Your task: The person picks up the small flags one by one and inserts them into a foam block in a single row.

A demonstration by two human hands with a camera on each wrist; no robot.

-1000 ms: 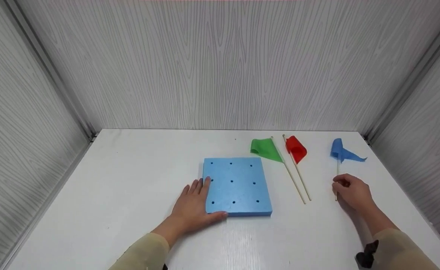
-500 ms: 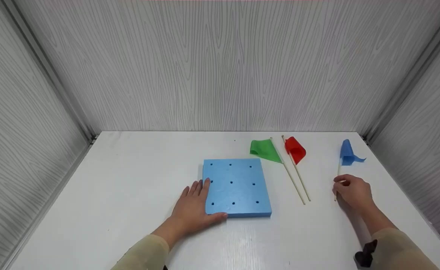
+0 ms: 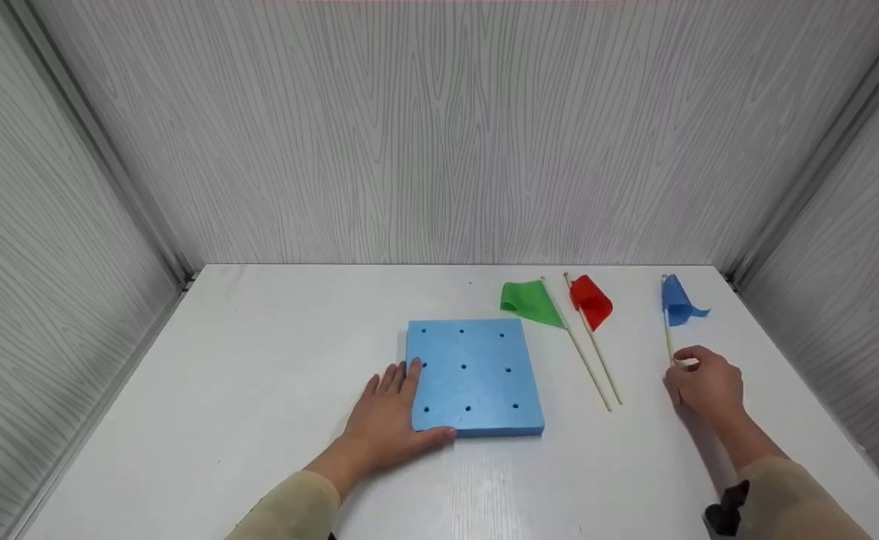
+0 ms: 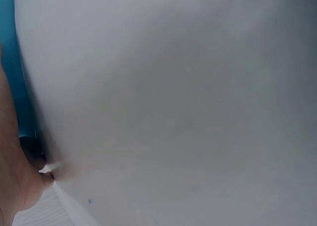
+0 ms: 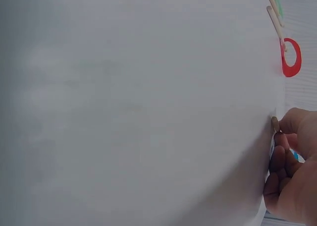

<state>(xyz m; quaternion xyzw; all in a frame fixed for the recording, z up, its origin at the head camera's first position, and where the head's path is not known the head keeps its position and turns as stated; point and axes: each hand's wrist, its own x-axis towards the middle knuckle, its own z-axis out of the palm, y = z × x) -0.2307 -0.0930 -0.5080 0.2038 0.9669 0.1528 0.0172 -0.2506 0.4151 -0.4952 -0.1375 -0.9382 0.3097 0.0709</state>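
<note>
My left hand (image 3: 387, 420) rests with straight fingers against the left side of a square blue block (image 3: 477, 386), fingertips over its edge and thumb along the front corner. Small round holes dot the block's top. To the right, my right hand (image 3: 708, 382) pinches the lower part of the thin wooden stick of a blue flag (image 3: 677, 301); the curled fingers hide the stick's bottom end. In the right wrist view, the stick's tip (image 5: 275, 124) pokes out between thumb and finger. The left wrist view catches only part of the hand (image 4: 20, 179) beside the block (image 4: 14, 87).
Between the block and my right hand lie a green flag (image 3: 531, 302) and a red flag (image 3: 591, 302), their sticks side by side and slanting toward me. Everything is on a white table (image 3: 259, 360) enclosed by wood-grain panels (image 3: 439, 135).
The blue flag's top swung right, then back left, and its cloth hangs differently. The stick's lower end has gone behind the right-hand fingers. The left hand and block stay put.
</note>
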